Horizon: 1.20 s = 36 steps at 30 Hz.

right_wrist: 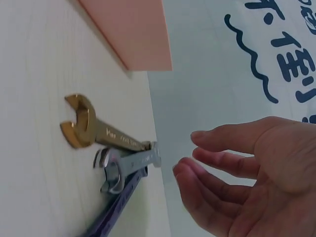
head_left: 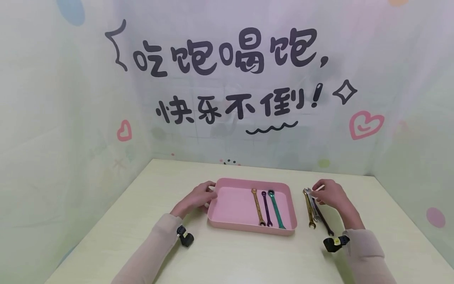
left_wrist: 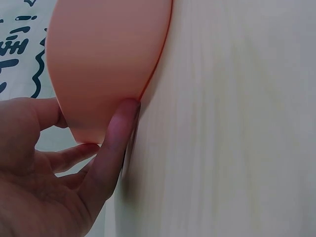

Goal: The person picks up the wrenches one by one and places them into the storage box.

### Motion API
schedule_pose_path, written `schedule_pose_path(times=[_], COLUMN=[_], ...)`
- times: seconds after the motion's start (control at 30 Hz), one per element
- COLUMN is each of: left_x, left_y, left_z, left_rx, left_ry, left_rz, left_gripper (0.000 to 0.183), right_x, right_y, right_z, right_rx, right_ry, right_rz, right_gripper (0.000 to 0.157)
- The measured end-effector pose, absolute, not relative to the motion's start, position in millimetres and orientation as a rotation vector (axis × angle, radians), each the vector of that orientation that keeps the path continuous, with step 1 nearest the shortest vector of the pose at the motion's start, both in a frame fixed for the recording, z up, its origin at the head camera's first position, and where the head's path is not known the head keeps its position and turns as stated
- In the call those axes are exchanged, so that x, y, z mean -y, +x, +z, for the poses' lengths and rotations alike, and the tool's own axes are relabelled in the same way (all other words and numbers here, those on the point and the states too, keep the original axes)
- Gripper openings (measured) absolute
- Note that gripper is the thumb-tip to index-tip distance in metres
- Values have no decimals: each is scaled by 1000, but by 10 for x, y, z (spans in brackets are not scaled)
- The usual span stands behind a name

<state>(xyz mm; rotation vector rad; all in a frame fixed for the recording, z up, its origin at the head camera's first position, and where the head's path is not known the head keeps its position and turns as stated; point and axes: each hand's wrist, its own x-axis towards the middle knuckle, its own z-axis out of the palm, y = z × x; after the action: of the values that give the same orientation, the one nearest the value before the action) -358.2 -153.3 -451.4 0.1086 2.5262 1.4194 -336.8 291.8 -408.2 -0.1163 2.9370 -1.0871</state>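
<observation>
My left hand [head_left: 196, 198] grips the left side of a shallow pink tray [head_left: 230, 207]. In the left wrist view the thumb [left_wrist: 116, 143] lies along the lower edge of its outer wall, with the index finger at the rim. Inside the tray, toward its right, lie a gold wrench [head_left: 258, 207], a purple wrench [head_left: 266, 208] and a green wrench [head_left: 276, 209]. My right hand [head_left: 331, 195] hovers, fingers loosely bent and holding nothing, by the far ends of three overlapping wrenches: another gold one [right_wrist: 111, 134], a silver one [right_wrist: 136, 163] and a dark purple one [right_wrist: 116, 207].
The pale wooden table [head_left: 230, 260] carries the tray in the middle and the loose wrenches on its right. A printed cloth backdrop [head_left: 213, 142] stands behind the table's far edge and along both sides. Each wrist wears a small black camera [head_left: 333, 243].
</observation>
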Motion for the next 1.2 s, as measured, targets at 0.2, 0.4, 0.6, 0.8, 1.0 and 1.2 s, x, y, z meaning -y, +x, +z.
schedule_pose_path(times=[0.2, 0.4, 0.6, 0.8, 1.0, 1.2], left_x=[1540, 1531, 1525, 1523, 1527, 1528], left_y=[-3577, -3582, -3588, -3582, -3583, -3595], left_z=[-4503, -4492, -4494, -4489, -4497, -4516], left_rx=[-2535, -2533, -2533, -2530, -2526, -2526], left_ry=[117, 120, 122, 115, 113, 114], left_rz=[1413, 1416, 1418, 1424, 1427, 1426], left_gripper=[55, 56, 56, 56, 56, 55], right_x=[-3025, -3120, -3153, -3152, -3122, -3090], right_y=[-3353, -3340, -3360, -3371, -3360, -3362], right_z=[-4042, -4089, -4131, -4164, -4177, -4184], right_rx=[-2936, -2869, -2791, -2743, -2709, -2699], right_ry=[38, 53, 80, 71, 24, 5], right_rz=[-853, -820, -865, -928, -941, -955], right_gripper=[31, 32, 25, 20, 26, 26])
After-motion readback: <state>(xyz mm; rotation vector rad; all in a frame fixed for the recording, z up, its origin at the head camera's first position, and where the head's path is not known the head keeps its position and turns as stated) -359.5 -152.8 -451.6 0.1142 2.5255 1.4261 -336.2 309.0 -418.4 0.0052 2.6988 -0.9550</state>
